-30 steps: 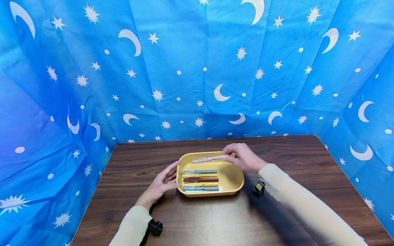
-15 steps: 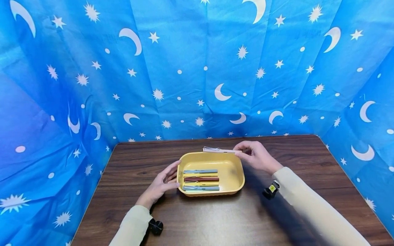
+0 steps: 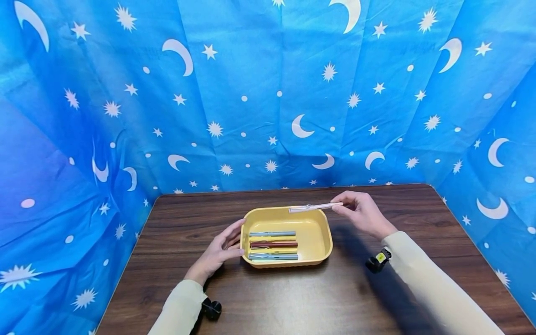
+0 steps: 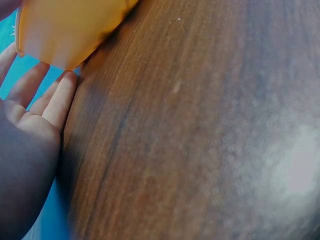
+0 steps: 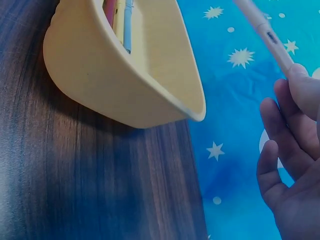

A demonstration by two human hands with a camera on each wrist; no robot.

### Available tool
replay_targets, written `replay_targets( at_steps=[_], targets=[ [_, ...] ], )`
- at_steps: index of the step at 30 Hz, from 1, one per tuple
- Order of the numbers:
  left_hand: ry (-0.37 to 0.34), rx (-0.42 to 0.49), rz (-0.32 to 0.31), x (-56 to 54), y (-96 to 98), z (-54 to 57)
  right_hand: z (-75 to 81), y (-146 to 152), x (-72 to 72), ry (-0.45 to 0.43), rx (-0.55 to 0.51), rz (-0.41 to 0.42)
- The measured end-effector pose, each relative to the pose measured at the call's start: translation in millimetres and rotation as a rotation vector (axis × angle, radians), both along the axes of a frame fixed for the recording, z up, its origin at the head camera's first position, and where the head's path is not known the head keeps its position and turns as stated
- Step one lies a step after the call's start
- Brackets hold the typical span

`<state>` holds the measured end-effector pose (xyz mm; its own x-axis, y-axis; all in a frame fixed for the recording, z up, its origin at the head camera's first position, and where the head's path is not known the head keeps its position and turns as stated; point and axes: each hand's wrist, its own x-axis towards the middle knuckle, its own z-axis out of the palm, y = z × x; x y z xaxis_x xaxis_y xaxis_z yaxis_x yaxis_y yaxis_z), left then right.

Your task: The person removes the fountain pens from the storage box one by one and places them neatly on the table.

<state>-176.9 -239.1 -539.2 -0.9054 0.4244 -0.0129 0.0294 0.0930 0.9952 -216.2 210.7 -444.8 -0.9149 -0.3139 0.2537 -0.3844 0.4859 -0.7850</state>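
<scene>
A pale pink pen [image 3: 310, 208] with a metal clip is pinched near one end between the thumb and fingertips of my right hand [image 3: 363, 215]. It points leftward over the far rim of a yellow tray [image 3: 314, 239]. In the right wrist view the pen [image 5: 272, 39] slants up from my thumb, its far end cut off, while my other fingers are loosely bent. My left hand [image 3: 218, 250] touches the tray's left end with extended fingers and thumb. Inside the tray, several pens lie side by side toward the left, among them a dark red pen [image 3: 276, 244] and a grey-blue pen [image 3: 274, 256].
The tray stands on a dark wood-grain table [image 3: 276, 298]. Blue cloth [image 3: 259, 111] with white moons and stars hangs behind the table and along both sides. A small black device [image 3: 378, 260] sits at the right wrist, another black device [image 3: 211, 309] at the left.
My right hand has lifted the pink pen from inside the tray's far side and moved right with it. My left hand and the other pens have stayed put.
</scene>
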Motion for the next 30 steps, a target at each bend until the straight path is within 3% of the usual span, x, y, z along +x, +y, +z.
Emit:
replay_targets(
  at_steps=[12, 25, 30],
  targets=[
    [0.003, 0.036, -0.016, -2.2, 0.5, -3.2, -11.5, 27, 9.4, -0.022, -0.133, -0.105],
    [0.011, 0.039, -0.019, -1.8, 0.4, -1.1, -28.1, 57, 20.6, -0.102, -0.232, -0.232],
    [0.007, 0.041, -0.020, -1.1, 0.7, -0.6, -35.6, 68, 23.9, -0.127, -0.214, -0.283]
  ],
)
